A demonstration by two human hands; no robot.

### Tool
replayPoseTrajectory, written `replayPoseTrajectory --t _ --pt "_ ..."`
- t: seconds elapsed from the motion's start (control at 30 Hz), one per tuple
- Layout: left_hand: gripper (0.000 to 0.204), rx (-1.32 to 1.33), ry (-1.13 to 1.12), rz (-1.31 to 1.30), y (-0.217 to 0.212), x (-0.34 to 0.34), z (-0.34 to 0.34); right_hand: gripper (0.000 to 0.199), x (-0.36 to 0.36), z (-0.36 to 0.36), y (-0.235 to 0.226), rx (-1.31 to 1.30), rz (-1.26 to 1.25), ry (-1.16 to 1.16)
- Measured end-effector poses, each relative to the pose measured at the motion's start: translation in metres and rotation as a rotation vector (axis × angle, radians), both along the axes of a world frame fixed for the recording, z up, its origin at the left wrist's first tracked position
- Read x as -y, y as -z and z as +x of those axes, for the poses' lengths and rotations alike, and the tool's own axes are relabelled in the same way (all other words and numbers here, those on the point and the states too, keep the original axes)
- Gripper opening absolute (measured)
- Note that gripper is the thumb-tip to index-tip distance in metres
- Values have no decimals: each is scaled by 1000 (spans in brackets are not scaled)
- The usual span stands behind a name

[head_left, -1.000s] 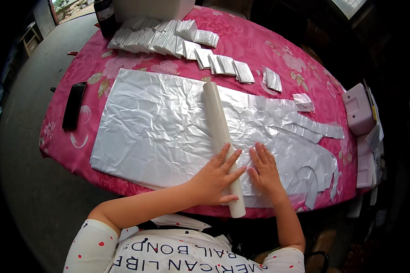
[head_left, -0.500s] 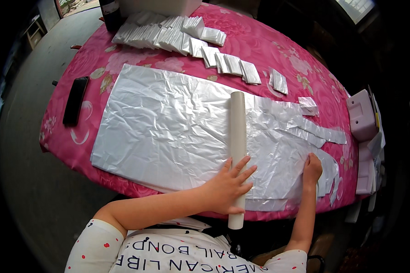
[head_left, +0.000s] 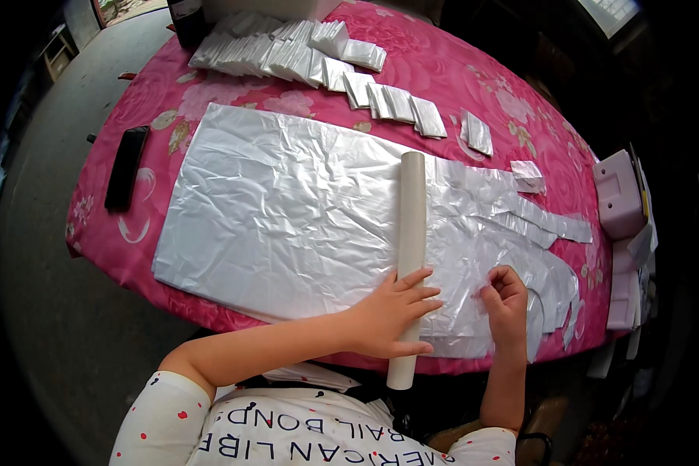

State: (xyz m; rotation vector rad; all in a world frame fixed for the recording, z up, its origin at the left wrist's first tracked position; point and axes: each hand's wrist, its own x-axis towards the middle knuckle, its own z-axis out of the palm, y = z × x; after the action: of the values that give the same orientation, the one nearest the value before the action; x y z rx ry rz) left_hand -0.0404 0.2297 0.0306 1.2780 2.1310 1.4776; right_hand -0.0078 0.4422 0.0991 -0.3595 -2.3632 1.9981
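A stack of thin, crinkled whitish plastic bags point(head_left: 279, 210) lies flat across the table, its right end split into loose, uneven strips. Across the stack rests a pale grey tube point(head_left: 412, 217), its near end sticking out past the table edge. My left hand point(head_left: 396, 314) lies over the tube's near part, fingers spread, pressing rather than wrapping round it. To the right of the tube, my right hand point(head_left: 509, 307) is closed, thumb and fingertips pinched together at the top plastic layer. The pinched bit is too small to see clearly.
Folded plastic packets point(head_left: 272, 54) stand in a row along the far side, with a few single ones point(head_left: 478, 133) trailing right. A black phone point(head_left: 127, 168) lies at the left. A dark bottle point(head_left: 186, 22) and a pinkish container point(head_left: 620, 186) stand at the edges of the pink flowered tablecloth point(head_left: 435, 58).
My right hand has moved left from the strips toward the tube, fingers still pinched. The tube's far end has shifted slightly right, and my left hand stays on it.
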Motion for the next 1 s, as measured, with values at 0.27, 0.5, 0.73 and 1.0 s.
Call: replayPoseTrajectory --t 0.27,0.5,0.73,1.0 --pt "20 1041 28 141 -13 40 -21 34 62 30 -6 75 38 -504" --pt "11 1022 -396 -71 -21 167 -79 35 61 55 1 21 881 -279" --pt "11 621 -505 -468 -31 241 -107 45 69 66 22 509 653 -345" --pt "27 -475 -467 -564 -86 142 -63 42 70 63 22 543 643 -364"
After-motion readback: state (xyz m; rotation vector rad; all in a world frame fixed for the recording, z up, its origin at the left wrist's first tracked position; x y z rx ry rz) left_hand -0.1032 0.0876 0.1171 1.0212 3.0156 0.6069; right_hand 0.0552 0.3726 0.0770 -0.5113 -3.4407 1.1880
